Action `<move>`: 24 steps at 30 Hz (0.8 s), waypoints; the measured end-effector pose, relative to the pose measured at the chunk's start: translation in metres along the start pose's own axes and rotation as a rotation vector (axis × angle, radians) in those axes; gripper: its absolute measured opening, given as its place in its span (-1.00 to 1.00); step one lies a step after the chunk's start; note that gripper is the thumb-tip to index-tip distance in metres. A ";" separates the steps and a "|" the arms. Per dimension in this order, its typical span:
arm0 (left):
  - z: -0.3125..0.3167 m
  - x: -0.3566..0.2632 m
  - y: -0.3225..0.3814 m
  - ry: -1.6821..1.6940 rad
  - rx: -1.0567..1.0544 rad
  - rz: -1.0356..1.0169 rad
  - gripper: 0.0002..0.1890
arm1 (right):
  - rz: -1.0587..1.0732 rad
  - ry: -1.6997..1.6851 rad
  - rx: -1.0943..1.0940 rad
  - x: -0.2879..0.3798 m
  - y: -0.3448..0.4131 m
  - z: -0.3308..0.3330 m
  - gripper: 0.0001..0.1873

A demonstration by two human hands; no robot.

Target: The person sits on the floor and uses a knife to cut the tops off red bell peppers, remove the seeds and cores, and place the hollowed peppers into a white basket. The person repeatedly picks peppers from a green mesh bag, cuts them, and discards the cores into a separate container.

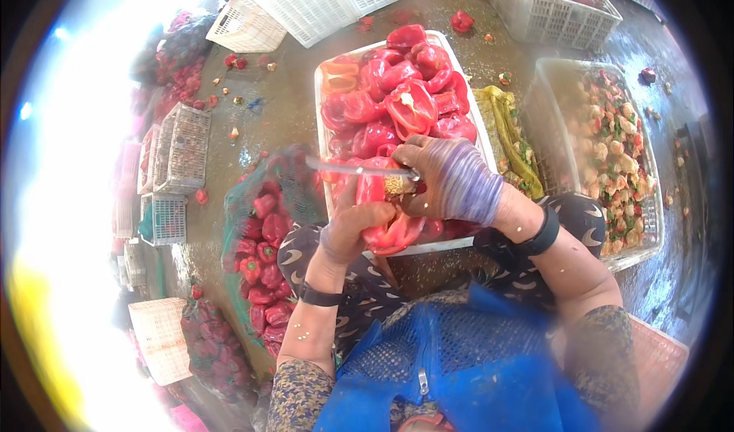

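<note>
My left hand (351,222) grips an opened red bell pepper (371,190) above the near end of a white crate (487,139). My right hand (441,177), in a worn purple-and-white glove, is closed around a knife, its blade (344,169) pointing left across the top of that pepper. Against the right fingers is a seedy pepper core (398,185); whether it is detached I cannot tell. Beneath my hands the crate is heaped with red peppers, several cut open, such as the hollow one (410,108) near the middle. Seeds stick to both forearms.
To the left, a green mesh sack (229,248) holds whole red peppers. On the right stands a crate (658,214) of pepper cores and stems, with a yellow woven sack (507,128) beside it. More crates (181,148) and scattered scraps lie on the wet floor.
</note>
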State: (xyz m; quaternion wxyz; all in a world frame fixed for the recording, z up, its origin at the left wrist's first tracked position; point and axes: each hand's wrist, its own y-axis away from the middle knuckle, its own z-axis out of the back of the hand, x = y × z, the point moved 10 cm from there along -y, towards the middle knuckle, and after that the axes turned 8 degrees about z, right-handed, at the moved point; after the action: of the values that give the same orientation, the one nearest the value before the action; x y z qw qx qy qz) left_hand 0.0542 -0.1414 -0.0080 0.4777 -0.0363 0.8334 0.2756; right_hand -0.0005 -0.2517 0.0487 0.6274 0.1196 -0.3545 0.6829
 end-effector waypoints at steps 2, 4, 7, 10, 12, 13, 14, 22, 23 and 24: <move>-0.001 0.007 -0.004 -0.040 -0.065 -0.010 -0.41 | -0.055 0.125 0.050 -0.001 -0.004 -0.007 -0.55; -0.015 0.013 -0.007 0.087 -0.059 0.018 -0.48 | -0.097 0.238 0.135 -0.005 -0.003 -0.012 -0.57; -0.020 0.007 -0.006 0.107 -0.081 0.006 -0.47 | -0.164 0.218 0.093 -0.009 0.000 -0.003 -0.54; -0.029 -0.002 -0.006 0.139 -0.006 -0.011 -0.45 | -0.121 0.142 -0.055 -0.013 0.004 0.005 -0.51; -0.031 -0.005 -0.007 0.145 0.013 -0.044 -0.43 | -0.083 0.074 -0.115 -0.013 0.006 0.008 -0.56; -0.029 -0.002 -0.006 0.163 0.012 -0.052 -0.42 | -0.064 0.041 -0.145 -0.012 0.007 0.010 -0.57; -0.028 -0.001 -0.006 0.181 0.011 -0.060 -0.40 | -0.104 -0.012 -0.132 -0.016 0.007 0.010 -0.56; -0.034 0.003 -0.013 0.239 -0.020 -0.060 -0.46 | -0.073 0.052 -0.261 -0.015 0.009 0.019 -0.52; -0.034 0.002 -0.014 0.238 -0.001 -0.057 -0.47 | -0.045 0.039 -0.303 -0.013 0.010 0.022 -0.51; -0.034 0.003 -0.015 0.236 0.022 -0.052 -0.48 | -0.020 0.027 -0.345 -0.013 0.013 0.023 -0.50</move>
State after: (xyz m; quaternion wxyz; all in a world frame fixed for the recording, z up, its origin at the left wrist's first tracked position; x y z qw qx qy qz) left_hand 0.0314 -0.1703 -0.0032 0.3837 -0.0848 0.8855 0.2480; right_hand -0.0167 -0.2760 0.0534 0.6501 0.0043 -0.4566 0.6073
